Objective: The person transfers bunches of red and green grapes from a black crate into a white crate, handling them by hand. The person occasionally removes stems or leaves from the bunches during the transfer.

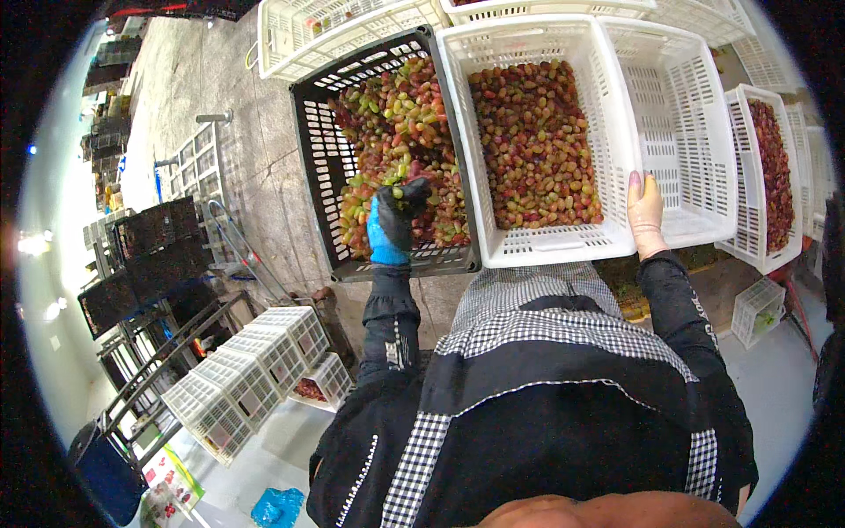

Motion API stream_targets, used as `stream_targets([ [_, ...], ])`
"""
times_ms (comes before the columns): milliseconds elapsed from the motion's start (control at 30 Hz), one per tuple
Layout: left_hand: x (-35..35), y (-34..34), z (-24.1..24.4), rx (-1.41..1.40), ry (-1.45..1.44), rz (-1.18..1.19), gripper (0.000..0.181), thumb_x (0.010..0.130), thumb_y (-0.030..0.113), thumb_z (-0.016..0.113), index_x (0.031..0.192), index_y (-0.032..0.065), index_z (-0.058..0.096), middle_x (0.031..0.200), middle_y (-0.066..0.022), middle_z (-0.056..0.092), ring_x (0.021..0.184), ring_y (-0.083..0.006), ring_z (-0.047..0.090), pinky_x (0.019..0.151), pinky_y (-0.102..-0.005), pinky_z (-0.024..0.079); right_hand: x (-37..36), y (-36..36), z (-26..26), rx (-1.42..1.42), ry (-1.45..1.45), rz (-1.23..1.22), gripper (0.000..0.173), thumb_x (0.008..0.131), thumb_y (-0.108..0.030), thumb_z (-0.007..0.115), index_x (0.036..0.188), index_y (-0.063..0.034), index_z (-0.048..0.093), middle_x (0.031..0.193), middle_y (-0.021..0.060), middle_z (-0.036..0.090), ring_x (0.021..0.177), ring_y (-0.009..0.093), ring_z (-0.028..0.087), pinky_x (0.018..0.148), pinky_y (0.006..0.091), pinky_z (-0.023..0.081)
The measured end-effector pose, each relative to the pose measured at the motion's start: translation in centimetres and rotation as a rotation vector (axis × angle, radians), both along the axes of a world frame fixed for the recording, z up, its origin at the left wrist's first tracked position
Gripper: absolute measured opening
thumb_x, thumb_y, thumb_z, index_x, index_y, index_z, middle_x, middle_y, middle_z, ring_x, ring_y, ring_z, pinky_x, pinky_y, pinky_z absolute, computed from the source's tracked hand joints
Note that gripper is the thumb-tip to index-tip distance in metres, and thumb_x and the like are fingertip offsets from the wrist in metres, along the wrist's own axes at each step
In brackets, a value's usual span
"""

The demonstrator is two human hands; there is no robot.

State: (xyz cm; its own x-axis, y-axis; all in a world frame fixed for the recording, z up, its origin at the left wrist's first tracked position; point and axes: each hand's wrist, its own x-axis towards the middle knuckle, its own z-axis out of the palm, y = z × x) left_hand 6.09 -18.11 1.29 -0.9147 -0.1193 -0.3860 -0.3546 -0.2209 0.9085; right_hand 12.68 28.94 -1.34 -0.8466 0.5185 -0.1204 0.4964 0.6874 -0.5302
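My left hand [395,221], in a blue and black work glove, is over a black plastic crate [323,171] of red and green grape bunches [403,105]. Its fingers close around a few green grapes [397,192]; the stem is not clear. Thinly gloved, my right hand [645,206] grips the touching rims of two white plastic crates. Loose reddish grapes [535,145] cover the bottom of the nearer white crate [554,247], which stands against the black one. The right-hand white crate [686,119] shows a bare slatted bottom.
More white crates [350,33] stand behind. At far right another crate [743,178] holds dark red grapes [771,171]. Stacked white crates [244,383], a metal rack [178,350] and a trolley [201,165] are on the left. A blue plastic bag [277,507] lies on the floor.
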Motion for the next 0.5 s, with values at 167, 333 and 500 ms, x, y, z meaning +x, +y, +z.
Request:
stream_targets([
  [167, -4.0, 3.7, 12.3, 0.266, 0.103, -0.002, 0.033, 0.100, 0.042, 0.047, 0.078, 0.0162, 0.045, 0.065, 0.0012, 0.040, 0.062, -0.0182, 0.046, 0.063, -0.0364, 0.046, 0.1, 1.1, -0.5, 0.023, 0.078, -0.016, 0.048, 0.092, -0.040, 0.057, 0.118, 0.0015, 0.058, 0.113, 0.0245, 0.063, 0.104, 0.041, 0.060, 0.093, 0.0426, 0.046],
  [333, -5.2, 8.0, 14.9, 0.625, 0.059, -0.235, 0.041, 0.101, 0.041, 0.041, 0.066, 0.0205, 0.036, 0.056, 0.0053, 0.032, 0.049, -0.0119, 0.030, 0.051, -0.0316, 0.034, -3.1, -5.8, 9.2, -0.274, 0.492, 0.137, 0.046, 0.086, -0.026, 0.070, 0.120, 0.0017, 0.058, 0.116, 0.0207, 0.062, 0.108, 0.036, 0.060, 0.097, 0.0416, 0.045],
  [500, -4.1, 14.7, 9.7, 0.276, 0.039, -0.200, 0.026, 0.099, 0.031, 0.042, 0.085, 0.0122, 0.054, 0.077, -0.0041, 0.061, 0.066, -0.0153, 0.059, 0.062, -0.0334, 0.053, -8.2, -14.1, 15.4, -0.579, 0.695, 0.536, 0.044, 0.088, -0.033, 0.068, 0.117, -0.0010, 0.061, 0.108, 0.0205, 0.065, 0.097, 0.034, 0.064, 0.085, 0.0386, 0.051],
])
